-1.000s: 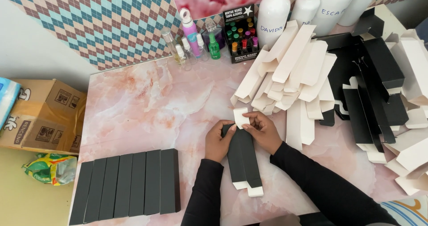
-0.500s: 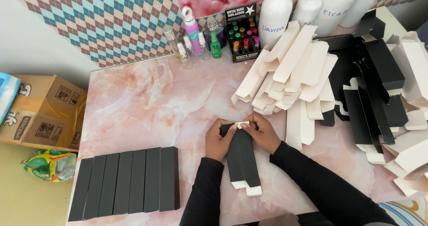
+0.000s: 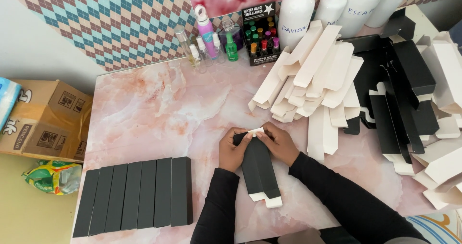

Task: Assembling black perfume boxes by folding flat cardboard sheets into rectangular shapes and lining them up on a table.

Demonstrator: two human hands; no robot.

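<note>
Both hands meet at the centre of the pink marbled bench (image 3: pixel 159 109), working on one long black carton (image 3: pixel 260 171) that lies flat with its far end toward 12 o'clock and its near end, showing white inner flaps, toward 6 o'clock. The left hand (image 3: pixel 233 150) closes around the carton's upper left edge, fingers curled over its top corner. The right hand (image 3: pixel 279 143) grips the upper right side, thumb and fingertips pinching the small white flap (image 3: pixel 256 131) at the carton's far end, which sits folded nearly level with the opening. Both forearms wear black sleeves.

At 8 o'clock from the hands, a tidy row of finished black cartons (image 3: pixel 137 196) lies side by side, edges touching. At 1 to 2 o'clock, a loose heap of flat white carton blanks (image 3: pixel 313 80) fans out across the bench, and beyond it at 3 o'clock lies a jumble of flat black blanks (image 3: pixel 404 94) mixed with more white ones.

Along the back edge at 12 o'clock stand small spray bottles (image 3: pixel 207 44), a black display box of tiny coloured vials (image 3: pixel 260 41), and tall white bottles (image 3: pixel 296 15). Off the bench at 9 o'clock sits a brown cardboard box (image 3: pixel 45 123), with a green crumpled bag (image 3: pixel 50 176) just below it on the floor.
</note>
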